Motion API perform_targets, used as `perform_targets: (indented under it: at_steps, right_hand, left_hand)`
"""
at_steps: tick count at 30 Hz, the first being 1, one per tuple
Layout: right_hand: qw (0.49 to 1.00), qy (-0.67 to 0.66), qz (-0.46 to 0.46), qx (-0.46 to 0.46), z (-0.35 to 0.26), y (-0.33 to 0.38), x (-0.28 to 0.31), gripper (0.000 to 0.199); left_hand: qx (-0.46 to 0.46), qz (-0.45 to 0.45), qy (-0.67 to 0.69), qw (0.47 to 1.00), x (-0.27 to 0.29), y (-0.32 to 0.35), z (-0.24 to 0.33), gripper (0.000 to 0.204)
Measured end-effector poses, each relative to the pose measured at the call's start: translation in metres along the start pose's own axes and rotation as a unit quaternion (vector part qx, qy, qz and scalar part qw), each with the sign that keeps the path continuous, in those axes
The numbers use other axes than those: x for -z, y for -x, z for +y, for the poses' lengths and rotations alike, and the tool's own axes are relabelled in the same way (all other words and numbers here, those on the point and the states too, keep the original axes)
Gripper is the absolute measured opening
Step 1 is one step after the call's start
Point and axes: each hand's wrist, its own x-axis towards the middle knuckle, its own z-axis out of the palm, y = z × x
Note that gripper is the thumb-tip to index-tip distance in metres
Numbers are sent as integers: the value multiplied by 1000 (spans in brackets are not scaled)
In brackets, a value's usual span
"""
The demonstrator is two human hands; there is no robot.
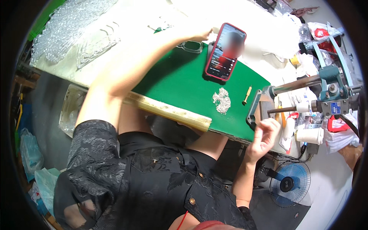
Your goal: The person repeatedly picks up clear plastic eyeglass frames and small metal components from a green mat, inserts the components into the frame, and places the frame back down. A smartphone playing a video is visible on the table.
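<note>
My left hand reaches across the bench to just left of the phone. Its fingers look drawn together, but glare hides what they hold, if anything. Below it lies a clear eyeglass frame. My right hand is at the bench's right edge, fingers curled in, beside the dark end of a bench-mounted press. Whatever its fingers hold, if anything, is too small to name. A heap of tiny silvery parts and a small brass-coloured screwdriver lie on the green mat.
A phone in a red case stands tilted on the mat. Piled clear plastic covers the far left. A yellow-gold edge strip runs along the bench front. At right stand a white cup and, below, a blue fan.
</note>
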Motion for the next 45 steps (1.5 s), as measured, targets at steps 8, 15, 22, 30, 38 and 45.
perform_targets:
  at_steps: [8,15,22,30,38,45]
  right_hand:
    - [926,286,-249,2,28,10,-8,35]
    - [915,275,-293,40,22,15,-2,38]
    - [950,182,-251,-31,24,16,2,32]
    - [954,158,-245,-70,24,12,-13,16]
    - [951,145,-252,-103,24,9,-16,13]
    - [934,188,-300,-41,23,4,-18,13]
  left_hand:
    - [81,88,483,867,78,6,-35,31]
    - [196,233,704,642,110,70,-6,26]
    - [53,65,619,781,93,154,49,84]
    - [30,15,635,772,60,177,83,72]
    - [12,32,614,788,53,176,81,70]
    - [10,15,613,790,50,177,81,68]
